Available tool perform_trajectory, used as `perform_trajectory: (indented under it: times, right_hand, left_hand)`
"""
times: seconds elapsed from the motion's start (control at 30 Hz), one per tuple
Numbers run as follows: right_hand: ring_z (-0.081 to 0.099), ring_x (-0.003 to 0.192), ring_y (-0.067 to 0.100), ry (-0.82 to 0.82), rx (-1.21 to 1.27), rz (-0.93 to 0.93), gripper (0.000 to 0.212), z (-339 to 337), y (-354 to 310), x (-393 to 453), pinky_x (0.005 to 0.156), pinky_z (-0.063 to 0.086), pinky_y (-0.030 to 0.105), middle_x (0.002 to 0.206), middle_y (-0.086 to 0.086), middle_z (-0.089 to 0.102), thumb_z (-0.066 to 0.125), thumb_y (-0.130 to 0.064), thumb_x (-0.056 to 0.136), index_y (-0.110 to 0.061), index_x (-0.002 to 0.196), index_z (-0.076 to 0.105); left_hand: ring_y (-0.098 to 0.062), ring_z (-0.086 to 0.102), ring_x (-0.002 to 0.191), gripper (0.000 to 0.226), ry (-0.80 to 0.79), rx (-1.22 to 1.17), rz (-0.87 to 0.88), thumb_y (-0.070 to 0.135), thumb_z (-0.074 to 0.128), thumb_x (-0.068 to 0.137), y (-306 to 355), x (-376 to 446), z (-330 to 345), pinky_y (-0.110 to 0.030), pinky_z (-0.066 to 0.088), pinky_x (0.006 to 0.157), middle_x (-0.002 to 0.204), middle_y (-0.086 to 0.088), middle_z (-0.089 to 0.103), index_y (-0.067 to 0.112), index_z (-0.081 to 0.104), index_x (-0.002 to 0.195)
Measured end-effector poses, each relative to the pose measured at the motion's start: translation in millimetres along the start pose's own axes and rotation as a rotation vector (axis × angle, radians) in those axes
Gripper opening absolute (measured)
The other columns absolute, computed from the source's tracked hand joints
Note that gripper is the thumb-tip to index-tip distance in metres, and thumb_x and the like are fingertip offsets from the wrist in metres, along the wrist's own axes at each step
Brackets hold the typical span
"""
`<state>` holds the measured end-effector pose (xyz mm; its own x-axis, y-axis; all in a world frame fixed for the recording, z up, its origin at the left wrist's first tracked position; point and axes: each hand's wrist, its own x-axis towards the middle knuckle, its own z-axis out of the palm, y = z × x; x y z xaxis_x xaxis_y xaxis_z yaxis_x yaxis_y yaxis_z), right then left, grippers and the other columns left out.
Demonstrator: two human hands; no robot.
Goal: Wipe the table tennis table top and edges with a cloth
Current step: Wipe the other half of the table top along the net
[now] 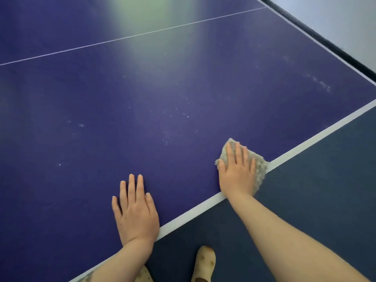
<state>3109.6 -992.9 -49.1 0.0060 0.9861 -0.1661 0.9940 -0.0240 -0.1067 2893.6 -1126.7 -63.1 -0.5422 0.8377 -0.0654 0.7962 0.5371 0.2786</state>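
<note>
A: What is seen on the table tennis table (142,88)?

B: A dark blue top is shown, crossed by a thin white centre line (130,37) and bordered by a broad white edge line (195,210) along the near side. The right hand (237,171) is laid flat on a grey, speckled cloth (260,165), with the fingers straight and slightly spread, so the cloth is pressed down rather than gripped. The cloth is found on the top just inside the near edge, and its lower right part is draped over the white edge line.

A: And the other hand?

B: The left hand (135,210) is placed palm down on the bare blue surface, fingers straight and close together, with nothing held. It is set near the same edge, to the left of the cloth and apart from it.

A: Is dirt seen on the surface?

B: Small pale specks (168,137) are scattered over the blue beyond the cloth, and a fainter streak of marks (319,82) is seen toward the far right corner. Whether these are dust or scuffs cannot be told at this sharpness. A pale greenish glare (140,27) is reflected in the far part of the top.

A: What is shown below the edge?

B: A dark blue-grey floor (305,180) is seen, and a light-coloured shoe (204,263) with small brownish spots is set on it between the two forearms. A black strip (325,41) is run along the table's far right side.
</note>
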Motion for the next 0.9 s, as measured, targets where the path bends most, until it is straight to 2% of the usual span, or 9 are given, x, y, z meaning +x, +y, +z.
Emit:
perform_trajectory:
  times: [0.1, 0.23, 0.3, 0.37, 0.5, 0.6, 0.73, 0.83, 0.9]
  right_hand:
    - [0.002, 0.153, 0.021, 0.108, 0.041, 0.050, 0.061, 12, 19, -49, 0.122, 0.001, 0.046, 0.167, 0.002, 0.009, 0.005, -0.050, 0.102, -0.024, 0.157, 0.002]
    - [0.015, 0.152, 0.023, 0.023, 0.076, -0.317, 0.061, 26, -25, -91, 0.118, 0.013, 0.046, 0.163, 0.003, 0.023, 0.026, -0.044, 0.101, -0.021, 0.157, 0.024]
    - [0.013, 0.152, 0.020, -0.025, 0.038, -0.549, 0.062, 20, -52, -74, 0.119, 0.011, 0.044, 0.164, 0.000, 0.017, 0.027, -0.045, 0.099, -0.025, 0.158, 0.023]
    - [-0.006, 0.153, 0.016, -0.092, 0.003, -0.705, 0.063, 9, -61, -37, 0.123, 0.001, 0.044, 0.164, -0.007, -0.007, 0.014, -0.048, 0.099, -0.030, 0.159, 0.007]
    - [-0.017, 0.151, 0.016, -0.111, -0.052, -0.321, 0.062, -7, -23, 28, 0.122, -0.010, 0.042, 0.165, -0.007, -0.017, 0.009, -0.050, 0.102, -0.031, 0.156, -0.014]
    - [-0.002, 0.153, 0.020, 0.076, -0.023, -0.093, 0.063, 2, 21, 5, 0.122, -0.005, 0.044, 0.167, 0.000, 0.002, 0.008, -0.051, 0.101, -0.025, 0.158, -0.003]
    - [0.017, 0.151, 0.024, 0.076, 0.033, -0.340, 0.064, 19, -6, -68, 0.121, 0.004, 0.046, 0.164, 0.005, 0.023, 0.026, -0.046, 0.100, -0.020, 0.158, 0.022]
    - [0.017, 0.152, 0.022, 0.010, -0.011, -0.620, 0.063, 22, -54, -61, 0.118, 0.009, 0.044, 0.164, -0.001, 0.021, 0.030, -0.048, 0.099, -0.025, 0.158, 0.023]
    - [0.005, 0.153, 0.018, -0.017, -0.064, -0.688, 0.063, 14, -65, -29, 0.120, -0.001, 0.042, 0.166, -0.006, 0.005, 0.019, -0.051, 0.100, -0.030, 0.159, 0.012]
  left_hand:
    - [-0.015, 0.007, 0.150, 0.055, -0.007, 0.009, -0.014, 0.035, 0.018, 0.099, 0, -1, -2, -0.044, 0.009, 0.121, 0.161, 0.007, 0.013, 0.025, 0.012, 0.153]
    - [-0.015, 0.012, 0.150, 0.053, 0.000, 0.032, -0.024, 0.032, 0.022, 0.101, 1, 0, 0, -0.044, 0.012, 0.121, 0.160, 0.007, 0.017, 0.024, 0.024, 0.154]
    - [-0.015, 0.014, 0.149, 0.052, 0.018, 0.043, -0.019, 0.032, 0.020, 0.102, 0, 1, 1, -0.043, 0.012, 0.120, 0.160, 0.006, 0.021, 0.024, 0.026, 0.153]
    - [-0.015, 0.016, 0.149, 0.054, 0.025, 0.044, -0.011, 0.034, 0.020, 0.100, 0, -1, 1, -0.042, 0.012, 0.120, 0.159, 0.006, 0.023, 0.023, 0.028, 0.153]
    - [-0.016, 0.019, 0.148, 0.055, 0.047, 0.052, -0.016, 0.036, 0.018, 0.099, 1, -1, 3, -0.041, 0.012, 0.119, 0.158, 0.006, 0.026, 0.023, 0.032, 0.152]
    - [-0.017, 0.021, 0.147, 0.058, 0.053, 0.055, -0.008, 0.039, 0.018, 0.097, -1, 0, 5, -0.043, 0.015, 0.119, 0.158, 0.005, 0.029, 0.022, 0.034, 0.151]
    - [-0.017, 0.020, 0.148, 0.058, 0.029, 0.076, -0.013, 0.039, 0.017, 0.097, -2, -1, 4, -0.046, 0.019, 0.118, 0.158, 0.004, 0.028, 0.021, 0.031, 0.151]
    - [-0.018, 0.020, 0.148, 0.058, 0.010, 0.104, -0.012, 0.040, 0.016, 0.097, 0, 1, 5, -0.047, 0.021, 0.118, 0.158, 0.003, 0.027, 0.022, 0.029, 0.152]
    - [-0.017, 0.018, 0.148, 0.058, 0.000, 0.107, -0.012, 0.040, 0.016, 0.098, 0, 2, 7, -0.045, 0.018, 0.119, 0.159, 0.004, 0.026, 0.024, 0.028, 0.152]
